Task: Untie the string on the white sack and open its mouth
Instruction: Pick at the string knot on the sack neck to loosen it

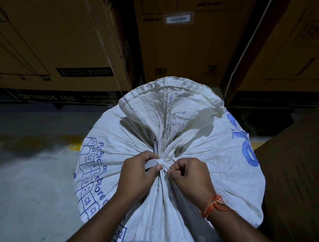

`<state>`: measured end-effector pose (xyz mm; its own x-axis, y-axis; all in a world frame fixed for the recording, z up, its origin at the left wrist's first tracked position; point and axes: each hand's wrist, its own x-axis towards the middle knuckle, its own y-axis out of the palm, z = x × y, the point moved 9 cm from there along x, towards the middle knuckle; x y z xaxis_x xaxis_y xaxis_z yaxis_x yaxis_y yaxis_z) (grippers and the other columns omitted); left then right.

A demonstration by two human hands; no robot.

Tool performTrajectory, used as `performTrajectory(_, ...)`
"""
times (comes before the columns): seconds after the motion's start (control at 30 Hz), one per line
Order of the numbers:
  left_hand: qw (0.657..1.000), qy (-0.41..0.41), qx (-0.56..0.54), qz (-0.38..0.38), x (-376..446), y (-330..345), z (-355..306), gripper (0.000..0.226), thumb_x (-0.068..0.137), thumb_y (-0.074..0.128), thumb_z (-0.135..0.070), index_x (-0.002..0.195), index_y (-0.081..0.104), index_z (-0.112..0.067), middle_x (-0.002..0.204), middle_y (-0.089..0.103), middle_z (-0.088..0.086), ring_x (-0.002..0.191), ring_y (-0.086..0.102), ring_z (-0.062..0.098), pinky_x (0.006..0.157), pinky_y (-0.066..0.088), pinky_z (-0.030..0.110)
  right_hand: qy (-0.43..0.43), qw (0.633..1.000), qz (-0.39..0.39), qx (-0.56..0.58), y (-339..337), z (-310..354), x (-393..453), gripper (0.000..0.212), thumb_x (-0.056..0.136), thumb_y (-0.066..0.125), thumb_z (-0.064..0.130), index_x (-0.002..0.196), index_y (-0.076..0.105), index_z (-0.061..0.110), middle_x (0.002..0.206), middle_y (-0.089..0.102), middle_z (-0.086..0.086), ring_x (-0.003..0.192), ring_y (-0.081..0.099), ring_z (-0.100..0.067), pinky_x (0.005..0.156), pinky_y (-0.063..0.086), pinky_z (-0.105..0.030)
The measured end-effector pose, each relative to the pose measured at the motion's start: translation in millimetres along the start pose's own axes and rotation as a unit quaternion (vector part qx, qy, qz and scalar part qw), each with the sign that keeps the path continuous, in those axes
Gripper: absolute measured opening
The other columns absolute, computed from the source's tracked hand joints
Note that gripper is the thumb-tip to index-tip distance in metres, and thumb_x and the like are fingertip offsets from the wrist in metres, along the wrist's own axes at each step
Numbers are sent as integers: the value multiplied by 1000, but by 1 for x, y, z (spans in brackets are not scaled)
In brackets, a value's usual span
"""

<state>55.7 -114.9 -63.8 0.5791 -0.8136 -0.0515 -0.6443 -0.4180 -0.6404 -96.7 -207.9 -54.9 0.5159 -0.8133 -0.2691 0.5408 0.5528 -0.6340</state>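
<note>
- Two hands are seen at the tied neck of the white sack [168, 189], which stands on the floor [24, 176] near the middle of the view, with stacked cardboard boxes [66, 35] behind it on the far side and another box [295, 171] just beside it on the right.
- The grip of the left hand [138, 175] is closed on a flat white end of the string [160, 162], pinched between thumb and forefinger just left of the knot.
- The grip of the right hand [190, 177] is closed on a thin strand at the right of the knot; an orange thread [213, 204] is worn at that wrist.
- The mouth [168, 102] is still gathered shut; above the tie the woven cloth fans out towards the far side.
- One risk is judged likely: if both ends are pulled apart at once, the knot may be drawn tighter instead of loosened.
- The thin strand may slip from the fingertips, as little of it is held.
- Should the string be jerked, the sack may be tipped towards the near side, or its weave torn at the pleats.
- The lighting is dim, so the lay of the knot may be misread.
- The sack bulges as though full, yet nothing of its contents can be seen.
- The boxes are closed; what is held in them cannot be told.
</note>
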Motion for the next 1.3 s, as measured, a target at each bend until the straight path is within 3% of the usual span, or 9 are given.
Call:
performTrajectory(0.77,1000,4,-10,4,1,-2,0,12,83,81,-26,94,77,-29,86,78,-18,84,71,-3,80,60,32,-15,1000,-10,15,4,2,3,18,83,76,24,67,75,15,64,73,2,60,64,-5,54,41,-10)
performTrajectory(1.0,1000,-1,-13,3,2,-4,0,13,83,82,-24,95,77,-27,86,78,-16,85,70,-3,79,58,28,-19,999,-26,27,5,8,3,19,83,76,23,67,74,11,64,73,-3,63,68,-12,62,53,-29)
performTrajectory(1.17,1000,-9,-15,4,1,-3,1,13,82,81,-23,93,77,-27,84,78,-15,81,71,-2,77,59,31,-7,999,-9,46,6,10,-3,24,75,82,33,72,68,14,60,67,2,53,57,-6,57,47,-23)
performTrajectory(1.3,1000,-9,-19,5,3,-3,2,14,81,81,-26,94,78,-28,85,78,-16,83,72,0,80,60,35,-9,999,-12,37,-2,8,-5,28,70,84,36,73,67,14,64,71,-4,59,66,-15,62,54,-28)
